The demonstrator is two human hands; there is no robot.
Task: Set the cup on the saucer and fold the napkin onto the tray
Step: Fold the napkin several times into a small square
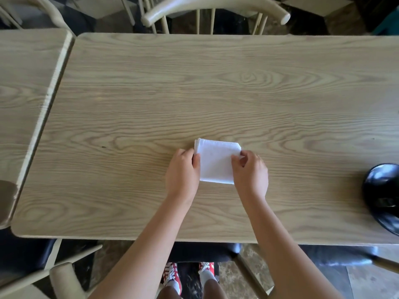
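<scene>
Near the table's [216,87] front edge, the white napkin [216,162] lies flat on bare wood, folded small. Left hand [182,171] pinches its left edge, right hand [250,171] pinches the upper right corner, fingers closed on cloth. Folding step underway, likely near done. Long axis runs near-to-far, slightly tilted. Next: lift it to the tray, not visible; dark glossy object [383,197] at right edge unidentifiable.

light: bright, even | shadows: faint | glare: black object [383,197] | edges: bowed, slightly soft
</scene>
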